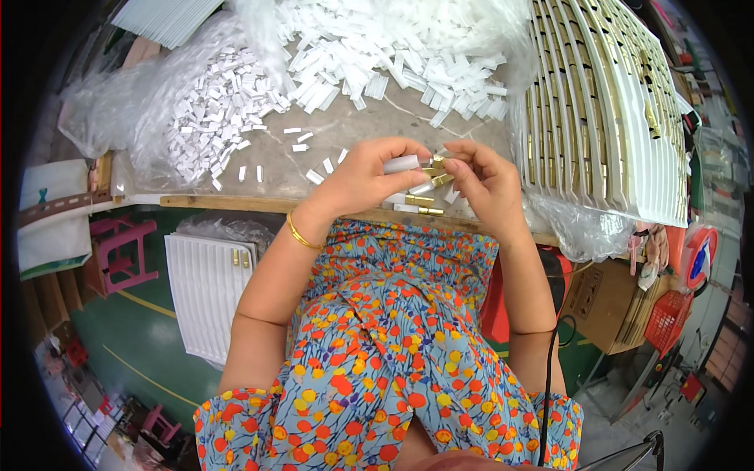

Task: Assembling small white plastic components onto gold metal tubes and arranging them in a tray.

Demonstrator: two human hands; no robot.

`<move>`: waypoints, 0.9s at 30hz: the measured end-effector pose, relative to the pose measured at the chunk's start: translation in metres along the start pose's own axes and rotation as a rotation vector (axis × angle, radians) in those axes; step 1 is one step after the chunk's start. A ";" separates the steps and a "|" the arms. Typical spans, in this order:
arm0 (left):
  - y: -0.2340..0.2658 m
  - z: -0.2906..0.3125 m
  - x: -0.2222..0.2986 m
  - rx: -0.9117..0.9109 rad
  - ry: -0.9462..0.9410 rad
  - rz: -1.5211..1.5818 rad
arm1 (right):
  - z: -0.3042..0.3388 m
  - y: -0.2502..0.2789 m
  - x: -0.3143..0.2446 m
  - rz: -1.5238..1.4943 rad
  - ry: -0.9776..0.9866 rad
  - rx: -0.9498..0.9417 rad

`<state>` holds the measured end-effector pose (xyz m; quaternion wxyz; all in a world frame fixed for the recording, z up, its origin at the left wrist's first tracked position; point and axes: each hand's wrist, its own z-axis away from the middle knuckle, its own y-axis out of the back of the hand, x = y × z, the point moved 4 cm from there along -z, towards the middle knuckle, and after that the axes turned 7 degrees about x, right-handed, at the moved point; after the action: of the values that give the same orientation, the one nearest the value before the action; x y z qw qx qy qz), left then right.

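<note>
Near the front edge of the table my left hand point(369, 174) is closed around a translucent white plastic tube point(401, 164). My right hand point(493, 187) pinches a small gold-coloured metal fitting point(437, 162) at the tube's right end; whether the two are joined I cannot tell. Beneath and between my hands lie several white-and-gold pieces, one of them a gold-ended tube point(425, 200). Small white plastic clips point(320, 173) lie just left of my left hand. My fingers partly hide the tube and the fitting.
A heap of white tubes point(353, 63) and a pile of small white clips point(212, 110) lie on plastic film. At right, a white ribbed tray point(620, 133) holds rows of gold pieces. Another ribbed tray point(200, 298) sits below the table's wooden edge point(228, 203), left of me.
</note>
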<state>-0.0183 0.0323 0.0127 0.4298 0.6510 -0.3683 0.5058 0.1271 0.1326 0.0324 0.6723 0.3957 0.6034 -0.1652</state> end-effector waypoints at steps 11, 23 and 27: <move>0.005 0.000 -0.018 -0.076 0.368 0.207 | -0.001 -0.003 0.014 -0.197 -0.219 -0.082; 0.002 0.002 -0.019 -0.087 0.389 0.334 | 0.003 -0.007 0.012 -0.263 -0.251 -0.105; 0.001 0.004 -0.017 -0.090 0.417 0.340 | 0.004 -0.007 0.013 -0.272 -0.258 -0.106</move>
<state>-0.0212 0.0295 -0.0039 0.4339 0.4419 -0.3978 0.6769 0.1278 0.1283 0.0178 0.7354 0.2499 0.5682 -0.2718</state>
